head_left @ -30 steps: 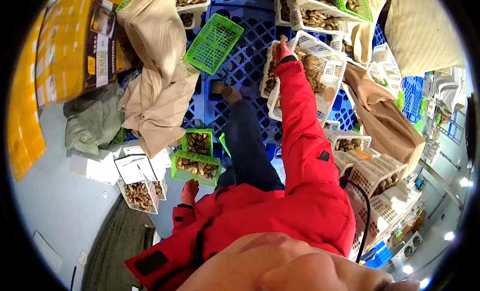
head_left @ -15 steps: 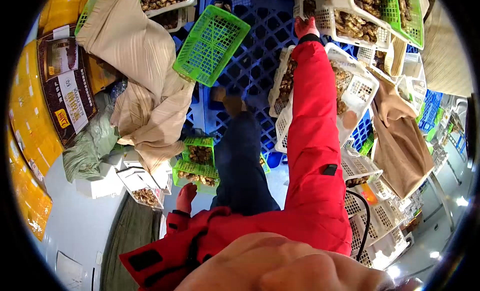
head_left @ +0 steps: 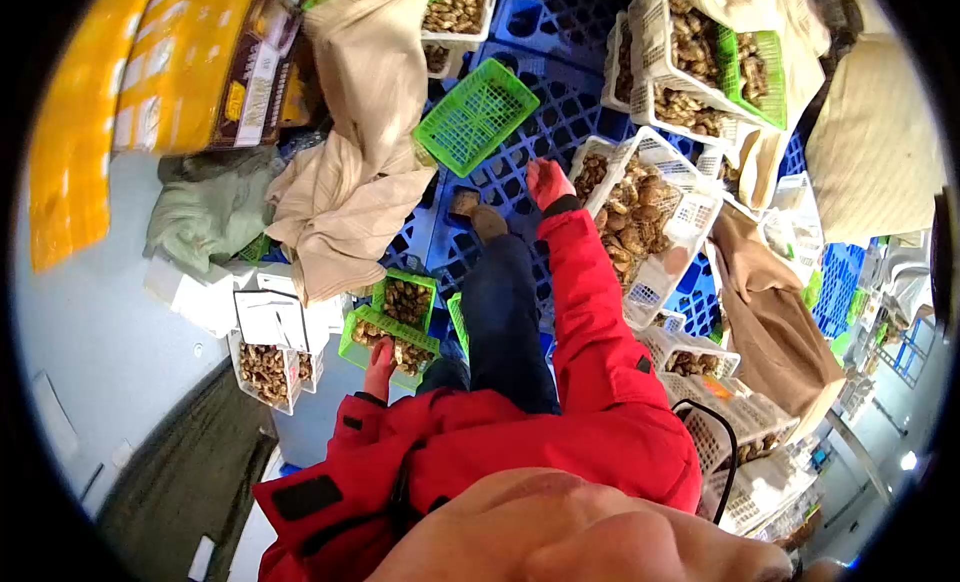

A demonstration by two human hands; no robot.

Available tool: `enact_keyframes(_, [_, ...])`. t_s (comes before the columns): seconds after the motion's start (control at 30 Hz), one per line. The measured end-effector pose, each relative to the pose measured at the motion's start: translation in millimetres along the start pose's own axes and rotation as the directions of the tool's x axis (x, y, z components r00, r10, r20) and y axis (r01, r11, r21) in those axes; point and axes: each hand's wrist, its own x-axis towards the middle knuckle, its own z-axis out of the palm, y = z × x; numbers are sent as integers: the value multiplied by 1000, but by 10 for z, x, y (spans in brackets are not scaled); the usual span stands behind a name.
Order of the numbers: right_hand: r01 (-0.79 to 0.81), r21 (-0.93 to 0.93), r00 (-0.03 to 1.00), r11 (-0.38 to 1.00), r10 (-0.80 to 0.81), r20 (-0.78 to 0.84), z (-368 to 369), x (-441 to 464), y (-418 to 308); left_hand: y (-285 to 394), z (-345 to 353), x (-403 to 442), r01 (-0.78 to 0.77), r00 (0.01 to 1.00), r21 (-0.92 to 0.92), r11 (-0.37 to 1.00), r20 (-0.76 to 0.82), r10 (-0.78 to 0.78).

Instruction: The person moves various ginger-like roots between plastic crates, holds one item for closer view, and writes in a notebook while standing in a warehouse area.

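My right hand (head_left: 549,184) hangs over the blue pallet, its fingers curled in with nothing visible in them. Beside it stands a white crate (head_left: 672,272) of brown lumpy pieces, perhaps shellfish or mushrooms; I cannot tell which. Left of that hand, an empty-looking green basket (head_left: 478,117) lies on the blue pallet (head_left: 568,102). Low at my side, my left hand (head_left: 379,366) appears to hold nothing, fingers loosely extended. It overlaps a small green basket (head_left: 352,354) of brown pieces in view; whether they touch I cannot tell.
Stacked white crates (head_left: 645,57) stand at upper right, partly under beige cloth. A brown cloth (head_left: 770,302) drapes the right side. On the left are a beige cloth (head_left: 365,92), yellow-taped boxes (head_left: 190,62) and a white crate (head_left: 290,397). My shoe (head_left: 488,222) rests on the pallet.
My right hand has drawn back from the upper white crates toward my body, and its fingers have curled. The view has shifted; my left hand stays low at my side.
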Motion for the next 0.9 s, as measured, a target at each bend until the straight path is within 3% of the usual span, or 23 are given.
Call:
enact_keyframes(0.03, [-30, 18, 984, 999, 27, 174, 91, -177, 115, -158, -184, -45, -61, 991, -41, 997, 119, 65])
enact_keyframes(0.1, [76, -89, 997, 993, -77, -6, 436, -696, 391, -656, -641, 6, -164, 919, -132, 978, 339, 200])
enact_keyframes(0.13, [98, -102, 995, 990, -95, 38, 578, -955, 496, -805, -810, 7, -292, 864, 45, 956, 441, 243])
enact_keyframes(0.17, [119, -107, 991, 987, -111, 75, 647, -1263, 614, -699, -818, -294, 53, 943, -165, 985, 332, 5])
enact_keyframes(0.2, [140, -59, 985, 988, -133, 109, 561, -1445, 709, -983, -1112, -228, -256, 672, -272, 928, 640, 373])
enact_keyframes(0.23, [230, -159, 973, 960, -223, 59, 883, -1951, 917, -1174, -1294, -241, -224, 753, -242, 944, 572, 325])
enact_keyframes(0.27, [240, -150, 968, 959, -226, 109, 846, -2242, 1070, -1047, -1278, -676, -65, 881, -364, 929, 416, 224])
enact_keyframes(0.3, [254, -145, 960, 956, -230, 163, 790, -2537, 1192, -945, -1354, -1021, -81, 905, -297, 952, 377, 194])
enact_keyframes(0.37, [248, -132, 968, 960, -241, 64, 752, -3047, 1422, -1176, -1678, -1180, -249, 875, -245, 937, 359, 326])
enact_keyframes(0.4, [241, -129, 971, 962, -239, 30, 741, -3146, 1474, -1231, -1718, -1266, -258, 881, -278, 925, 326, 343])
enact_keyframes(0.43, [128, -39, 987, 991, -124, 105, 414, -3088, 1379, -1281, -1777, -1378, -260, 892, -299, 918, 288, 347])
enact_keyframes(0.47, [171, -8, 978, 985, -169, 120, 454, -3256, 1501, -1369, -1868, -1496, -255, 905, -307, 917, 257, 338])
enact_keyframes(0.53, [275, -39, 940, 961, -261, 218, 428, -3553, 1655, -1556, -1950, -1503, -289, 850, -276, 917, 367, 378])
enact_keyframes(0.6, [363, -64, 931, 929, -359, 69, 505, -3884, 1852, -1632, -2048, -1596, -373, 786, -149, 916, 474, 397])
enact_keyframes(0.7, [390, -22, 921, 921, -390, -3, 516, -4193, 2062, -1661, -2064, -1810, -321, 892, -179, 930, 274, 360])
enact_keyframes(0.77, [361, -9, 929, 932, -361, -81, 525, -4256, 2223, -1726, -2120, -1784, -352, 892, -128, 927, 254, 373])
enact_keyframes(0.83, [475, -118, 879, 872, -477, 9, 416, -4291, 2613, -1789, -2093, -1758, -392, 878, -59, 918, 273, 393])
enact_keyframes(0.9, [387, -167, 922, 907, -380, 74, 553, -4676, 3008, -1960, -2085, -1455, -399, 825, -2, 917, 435, 360])
